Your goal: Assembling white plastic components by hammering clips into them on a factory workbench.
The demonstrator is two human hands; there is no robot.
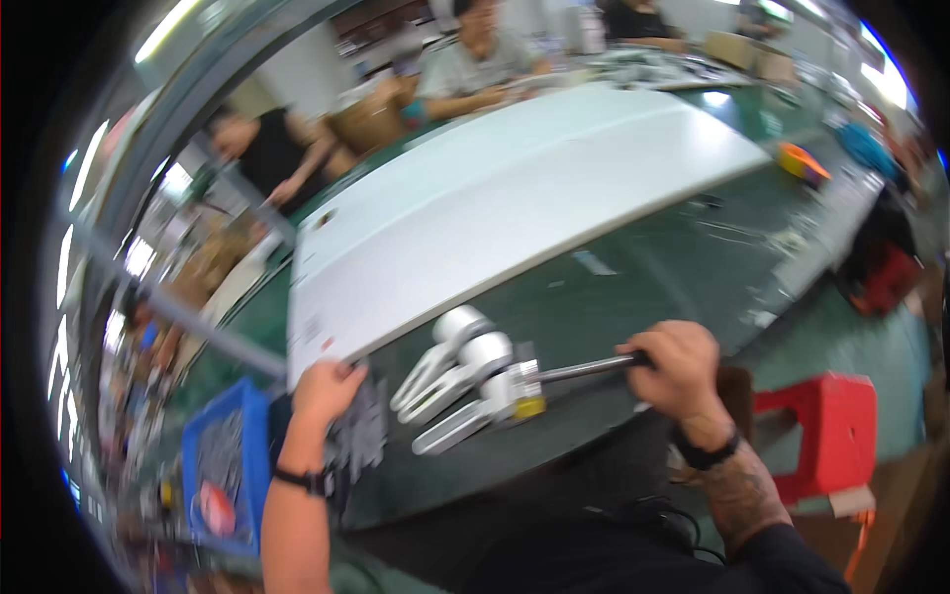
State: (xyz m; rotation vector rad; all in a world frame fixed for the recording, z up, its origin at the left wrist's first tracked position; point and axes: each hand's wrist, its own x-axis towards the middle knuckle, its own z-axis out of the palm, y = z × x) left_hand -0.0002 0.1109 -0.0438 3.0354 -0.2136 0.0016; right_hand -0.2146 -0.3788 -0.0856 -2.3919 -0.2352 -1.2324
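My right hand (678, 368) is wrapped round the dark end of a metal lever (589, 369). The lever runs left to a cluster of white rounded pieces with slotted arms (465, 381), which has a small yellow part (530, 407) at its base. Motion smears this cluster, so I cannot tell exactly how its parts join. My left hand (327, 391) is closed at the near left corner of a large white panel (515, 218). Its fingertips are curled, and whatever they pinch is hidden. Beside that hand lies a pile of grey strips (361, 426).
A blue crate (255, 450) of grey pieces stands at left, and a red stool (836, 426) at right. An orange tape roll (802, 163) lies beyond the panel's right end on the green table (633, 287). Several people sit or stand along the far side.
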